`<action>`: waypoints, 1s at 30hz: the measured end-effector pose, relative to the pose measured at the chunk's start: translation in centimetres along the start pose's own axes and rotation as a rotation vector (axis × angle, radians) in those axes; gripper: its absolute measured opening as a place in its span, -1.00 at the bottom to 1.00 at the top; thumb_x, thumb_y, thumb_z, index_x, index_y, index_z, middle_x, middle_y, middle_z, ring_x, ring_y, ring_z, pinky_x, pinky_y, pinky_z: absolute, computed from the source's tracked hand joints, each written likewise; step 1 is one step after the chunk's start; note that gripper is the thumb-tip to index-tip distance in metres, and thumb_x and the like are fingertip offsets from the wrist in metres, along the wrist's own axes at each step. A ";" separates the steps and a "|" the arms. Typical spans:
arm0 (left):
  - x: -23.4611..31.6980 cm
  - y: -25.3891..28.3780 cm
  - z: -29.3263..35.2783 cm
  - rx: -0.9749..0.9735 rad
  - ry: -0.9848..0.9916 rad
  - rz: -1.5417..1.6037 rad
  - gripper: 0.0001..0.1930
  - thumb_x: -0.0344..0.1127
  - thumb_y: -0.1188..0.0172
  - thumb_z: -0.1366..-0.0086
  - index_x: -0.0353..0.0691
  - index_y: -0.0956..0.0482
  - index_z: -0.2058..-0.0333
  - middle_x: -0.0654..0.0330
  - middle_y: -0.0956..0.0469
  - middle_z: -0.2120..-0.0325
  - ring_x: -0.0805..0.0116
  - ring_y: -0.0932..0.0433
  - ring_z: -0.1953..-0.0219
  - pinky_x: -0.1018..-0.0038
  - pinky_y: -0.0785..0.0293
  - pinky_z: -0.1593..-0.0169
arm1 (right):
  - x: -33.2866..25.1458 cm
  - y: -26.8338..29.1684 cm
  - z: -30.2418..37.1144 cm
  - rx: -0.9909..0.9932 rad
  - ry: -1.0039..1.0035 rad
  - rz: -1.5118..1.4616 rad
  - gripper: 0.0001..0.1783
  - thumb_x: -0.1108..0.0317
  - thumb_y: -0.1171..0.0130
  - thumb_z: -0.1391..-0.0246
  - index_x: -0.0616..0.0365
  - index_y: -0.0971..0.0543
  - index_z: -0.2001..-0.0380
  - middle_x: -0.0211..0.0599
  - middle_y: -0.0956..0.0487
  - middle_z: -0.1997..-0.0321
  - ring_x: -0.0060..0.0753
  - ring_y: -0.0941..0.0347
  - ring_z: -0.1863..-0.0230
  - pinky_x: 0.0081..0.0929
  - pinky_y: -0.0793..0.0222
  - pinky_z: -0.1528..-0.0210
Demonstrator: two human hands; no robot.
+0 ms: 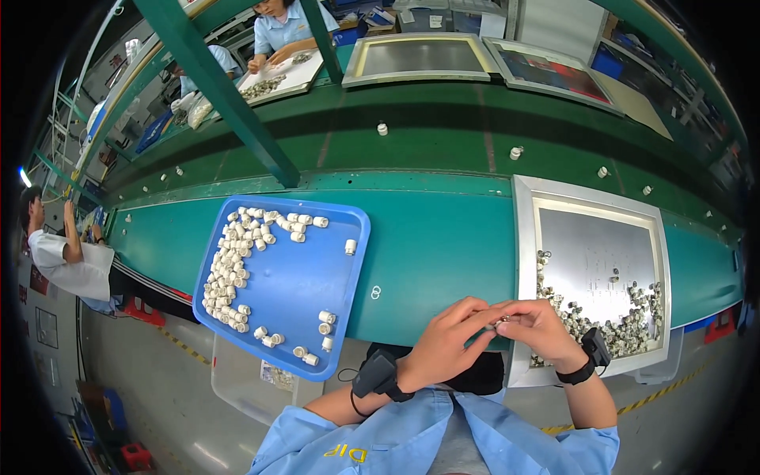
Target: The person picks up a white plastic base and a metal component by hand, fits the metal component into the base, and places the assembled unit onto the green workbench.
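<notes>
My left hand [451,340] and my right hand [540,328] meet in front of me at the near edge of the bench. Between their fingertips is a small metallic part [500,321], pinched and mostly covered by the fingers. Just right of my hands lies a metal-framed tray [524,237] with many small metal-and-white parts [625,328] heaped along its near side. To the left, a blue tray [297,273] carries many short white cylindrical pieces [229,269], most along its left side. Two thin white rings [376,292] rest on the green bench between the trays.
Beyond the bench runs a dark green conveyor belt [427,150] with white cylindrical pieces [516,153] spaced along it. A green upright post [229,99] slants across the far left. Framed panels [419,59] lie at the far side. Co-workers [285,32] sit across and at left.
</notes>
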State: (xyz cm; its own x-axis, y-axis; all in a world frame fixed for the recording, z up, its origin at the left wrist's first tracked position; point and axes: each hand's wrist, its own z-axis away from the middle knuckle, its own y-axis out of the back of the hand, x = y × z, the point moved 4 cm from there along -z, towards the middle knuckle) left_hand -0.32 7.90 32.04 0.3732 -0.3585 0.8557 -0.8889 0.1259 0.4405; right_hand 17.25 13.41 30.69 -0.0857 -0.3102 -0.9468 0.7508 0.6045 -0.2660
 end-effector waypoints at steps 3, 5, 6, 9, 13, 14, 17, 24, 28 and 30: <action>-1.1 2.0 2.2 0.069 -0.054 -0.052 -0.57 -0.43 -0.31 -0.23 -0.28 -0.53 -0.09 0.07 -0.51 0.13 0.16 -0.57 0.13 0.33 -0.53 0.09 | 1.1 -2.7 -0.9 -0.002 -0.079 0.037 -0.81 0.56 -0.22 -0.22 0.39 -0.63 0.11 -0.19 -0.67 0.07 -0.44 -0.60 0.02 -0.48 -0.53 -0.09; -1.7 3.3 3.4 0.110 -0.079 -0.078 -0.58 -0.43 -0.32 -0.21 -0.29 -0.55 -0.06 0.08 -0.51 0.15 0.15 -0.56 0.14 0.31 -0.54 0.10 | 1.5 -4.4 -1.6 0.012 -0.114 0.079 -0.81 0.55 -0.22 -0.23 0.37 -0.63 0.10 -0.22 -0.68 0.08 -0.45 -0.60 0.03 -0.48 -0.53 -0.09; -1.8 3.9 4.0 0.104 -0.095 -0.106 -0.60 -0.42 -0.33 -0.21 -0.30 -0.56 -0.04 0.09 -0.51 0.15 0.14 -0.57 0.14 0.31 -0.54 0.10 | 1.7 -5.1 -1.8 0.022 -0.131 0.098 -0.80 0.55 -0.22 -0.23 0.36 -0.64 0.10 -0.23 -0.68 0.09 -0.46 -0.61 0.04 -0.49 -0.53 -0.09; -2.2 5.2 5.5 0.095 -0.124 -0.162 -0.63 -0.41 -0.34 -0.19 -0.31 -0.57 0.01 0.10 -0.51 0.14 0.12 -0.58 0.14 0.30 -0.54 0.10 | 2.2 -6.8 -2.1 0.000 -0.149 0.083 -0.80 0.54 -0.21 -0.24 0.35 -0.64 0.09 -0.20 -0.67 0.06 -0.46 -0.60 0.03 -0.48 -0.52 -0.10; -3.0 5.6 5.9 0.094 -0.185 -0.253 -0.66 -0.41 -0.36 -0.18 -0.30 -0.59 0.05 0.09 -0.54 0.16 0.10 -0.59 0.17 0.30 -0.55 0.12 | 1.7 -7.5 -2.3 0.027 -0.111 0.015 -0.80 0.52 -0.19 -0.25 0.34 -0.64 0.08 -0.19 -0.66 0.03 -0.46 -0.58 -0.01 -0.47 -0.50 -0.13; -3.4 6.0 5.7 0.154 -0.185 -0.235 -0.66 -0.41 -0.37 -0.17 -0.30 -0.60 0.06 0.08 -0.56 0.17 0.11 -0.59 0.18 0.32 -0.54 0.13 | 1.5 -7.3 -2.3 0.050 -0.087 -0.016 -0.80 0.52 -0.18 -0.26 0.34 -0.63 0.08 -0.19 -0.65 0.02 -0.45 -0.58 -0.03 -0.47 -0.50 -0.14; -4.6 6.1 4.6 0.243 -0.081 -0.058 -0.69 -0.41 -0.39 -0.18 -0.31 -0.60 0.10 0.06 -0.59 0.22 0.18 -0.61 0.23 0.39 -0.53 0.15 | 1.2 -5.5 -3.9 0.114 0.003 0.063 -0.80 0.47 -0.20 -0.24 0.32 -0.64 0.11 -0.28 -0.62 0.12 -0.52 -0.52 0.15 -0.52 -0.45 0.05; -9.4 0.7 3.2 0.316 -0.038 0.588 -0.72 -0.45 -0.29 -0.31 -0.43 -0.54 0.05 -0.04 -0.61 0.16 0.29 -0.60 0.24 0.40 -0.52 0.14 | 3.3 0.1 -4.1 0.185 0.166 0.042 -0.82 0.50 -0.18 -0.18 0.32 -0.66 0.18 -0.28 -0.58 0.25 -0.51 -0.44 0.29 -0.52 -0.34 0.22; -9.4 -1.1 1.9 0.152 -0.096 0.494 -0.65 -0.24 -0.13 -0.46 -0.39 -0.44 -0.05 0.04 -0.51 0.23 0.30 -0.54 0.30 0.44 -0.48 0.21 | 2.9 0.7 -2.9 0.158 0.409 0.274 -0.82 0.56 -0.17 -0.14 0.33 -0.66 0.19 -0.23 -0.59 0.27 -0.45 -0.45 0.29 -0.50 -0.33 0.21; -9.3 -1.6 1.6 0.156 -0.081 0.517 -0.65 -0.22 -0.13 -0.46 -0.38 -0.44 -0.05 0.05 -0.51 0.25 0.32 -0.53 0.31 0.44 -0.48 0.22 | 2.7 0.7 -2.9 0.117 0.431 0.322 -0.81 0.58 -0.18 -0.12 0.34 -0.66 0.19 -0.21 -0.58 0.28 -0.43 -0.46 0.28 -0.49 -0.33 0.20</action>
State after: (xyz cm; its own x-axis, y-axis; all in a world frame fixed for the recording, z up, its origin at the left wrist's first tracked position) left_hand -2.76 9.53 22.91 -0.1396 -0.3572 0.9235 -0.9822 0.1686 -0.0833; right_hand 15.63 15.18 27.42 -0.0813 0.2206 -0.9720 0.8490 0.5262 0.0484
